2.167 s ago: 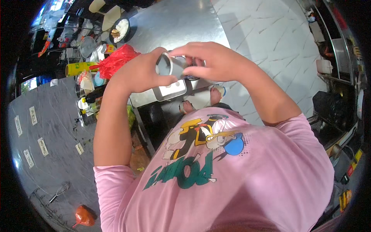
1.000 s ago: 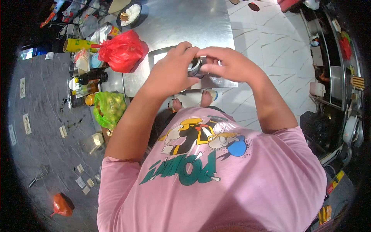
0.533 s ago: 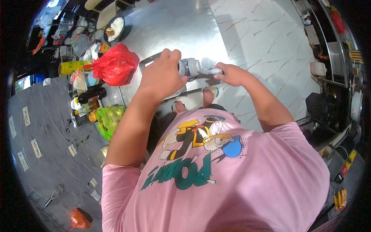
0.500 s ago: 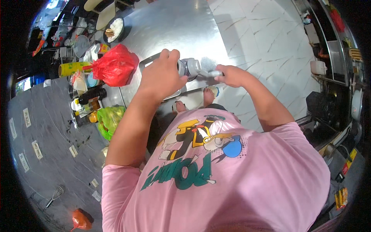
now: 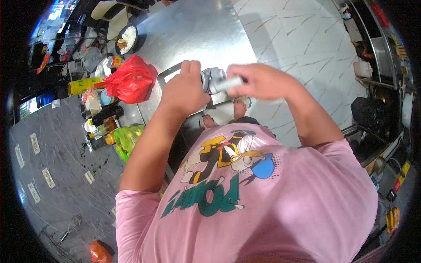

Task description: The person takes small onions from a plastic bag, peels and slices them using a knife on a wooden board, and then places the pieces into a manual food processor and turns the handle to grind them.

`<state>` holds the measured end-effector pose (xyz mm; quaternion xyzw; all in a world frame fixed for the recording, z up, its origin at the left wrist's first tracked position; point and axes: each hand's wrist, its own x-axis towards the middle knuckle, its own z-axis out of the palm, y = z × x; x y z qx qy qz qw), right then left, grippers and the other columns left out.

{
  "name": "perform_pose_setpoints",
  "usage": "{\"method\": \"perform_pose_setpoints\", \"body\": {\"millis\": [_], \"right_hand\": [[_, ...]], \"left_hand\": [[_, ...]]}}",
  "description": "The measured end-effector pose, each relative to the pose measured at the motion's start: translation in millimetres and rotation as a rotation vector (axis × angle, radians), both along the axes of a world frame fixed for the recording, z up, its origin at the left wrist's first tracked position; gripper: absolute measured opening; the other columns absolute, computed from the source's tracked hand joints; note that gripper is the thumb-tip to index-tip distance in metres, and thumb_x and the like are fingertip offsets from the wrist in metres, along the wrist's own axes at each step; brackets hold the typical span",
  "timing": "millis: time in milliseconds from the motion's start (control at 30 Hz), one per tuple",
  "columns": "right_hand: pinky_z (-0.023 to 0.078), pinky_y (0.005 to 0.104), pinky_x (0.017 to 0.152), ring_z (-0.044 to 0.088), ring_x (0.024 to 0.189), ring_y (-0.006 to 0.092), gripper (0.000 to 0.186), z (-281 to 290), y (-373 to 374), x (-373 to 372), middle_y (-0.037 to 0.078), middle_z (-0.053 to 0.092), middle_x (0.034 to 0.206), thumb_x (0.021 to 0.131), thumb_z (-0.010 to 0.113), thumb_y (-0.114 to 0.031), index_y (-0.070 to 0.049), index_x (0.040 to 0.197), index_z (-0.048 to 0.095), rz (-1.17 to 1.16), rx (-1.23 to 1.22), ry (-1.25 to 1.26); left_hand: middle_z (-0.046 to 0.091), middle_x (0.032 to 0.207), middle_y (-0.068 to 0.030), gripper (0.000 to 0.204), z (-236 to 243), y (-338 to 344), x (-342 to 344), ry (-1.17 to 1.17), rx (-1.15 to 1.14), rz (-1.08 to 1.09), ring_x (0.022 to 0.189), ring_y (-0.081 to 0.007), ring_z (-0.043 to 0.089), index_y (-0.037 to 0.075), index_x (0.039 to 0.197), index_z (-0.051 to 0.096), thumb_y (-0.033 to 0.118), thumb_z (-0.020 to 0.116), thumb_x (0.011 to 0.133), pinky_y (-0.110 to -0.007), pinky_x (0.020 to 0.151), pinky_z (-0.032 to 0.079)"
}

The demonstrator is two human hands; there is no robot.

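My left hand (image 5: 185, 87) is wrapped over a grey, partly see-through container (image 5: 210, 78), whose far side is hidden under the palm. Motion blurs my right hand (image 5: 261, 82), which is closed round a short pale bar-shaped thing (image 5: 230, 84). The bar's tip points left and lies against or just in front of the container; whether they touch I cannot tell. Both hands are above a shallow metal tray (image 5: 169, 70) near the edge of the steel table (image 5: 193, 30).
A tied red plastic bag (image 5: 133, 81) sits left of the tray. Beyond it stands a black bowl (image 5: 135, 33) of white rice with brown pieces. Bottles (image 5: 107, 115) and a green bag (image 5: 128, 142) stand by the dark counter (image 5: 57, 144), where a whisk (image 5: 71, 228) lies.
My right hand has moved left, closer to the container, carrying the pale bar, and is blurred. My left hand keeps its hold on the container. The view has shifted slightly.
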<state>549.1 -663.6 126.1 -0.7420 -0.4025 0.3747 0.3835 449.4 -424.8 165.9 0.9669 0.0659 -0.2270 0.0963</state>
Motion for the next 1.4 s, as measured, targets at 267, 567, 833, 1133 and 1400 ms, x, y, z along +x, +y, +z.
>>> {"method": "perform_pose_setpoints", "body": {"millis": [267,567,833,1133,1400], "right_hand": [[0.056,0.0497,0.092,0.073,0.105,0.0407,0.049,-130,32,84,0.022,0.077,0.111,0.109,0.065,-0.050,-0.010,0.138,0.067,-0.328,-0.005,-0.191],[0.056,0.0462,0.083,0.071,0.092,0.0352,0.050,-73,-21,-16,0.018,0.076,0.099,0.104,0.072,-0.055,-0.011,0.129,0.075,0.270,-0.404,0.276],[0.053,0.0449,0.077,0.067,0.086,0.0322,0.048,-32,41,62,0.017,0.073,0.096,0.102,0.074,-0.050,-0.010,0.128,0.072,-0.079,0.134,-0.193],[0.056,0.0497,0.099,0.073,0.111,0.0402,0.062,-190,-8,46,0.023,0.077,0.125,0.105,0.066,-0.062,-0.009,0.136,0.070,0.058,-0.325,-0.067],[0.055,0.0485,0.082,0.072,0.087,0.0372,0.054,-12,12,14,0.019,0.076,0.094,0.102,0.070,-0.060,-0.006,0.112,0.074,0.233,-0.083,0.080]], "left_hand": [[0.059,0.137,-0.0238,0.078,-15,1,2,-0.065,0.026,-0.040,0.108,-0.0496,0.074,0.004,0.145,0.049,0.027,0.086,0.080,-0.058,0.091,0.061],[0.059,0.140,-0.0234,0.080,-25,3,-10,-0.099,0.025,-0.007,0.107,-0.0481,0.075,0.003,0.147,0.047,0.032,0.085,0.082,-0.057,0.090,0.062],[0.058,0.136,-0.0246,0.078,-40,10,-10,-0.196,0.013,-0.083,0.104,-0.0481,0.074,0.000,0.145,0.048,0.032,0.083,0.083,-0.058,0.086,0.063],[0.058,0.135,-0.0277,0.076,-40,3,-6,-0.188,0.029,-0.076,0.103,-0.0488,0.074,-0.001,0.145,0.050,0.029,0.081,0.083,-0.057,0.087,0.063],[0.058,0.138,-0.0319,0.077,-41,3,-10,-0.174,0.052,-0.039,0.102,-0.0488,0.075,-0.003,0.147,0.050,0.029,0.079,0.084,-0.057,0.088,0.063]]}}
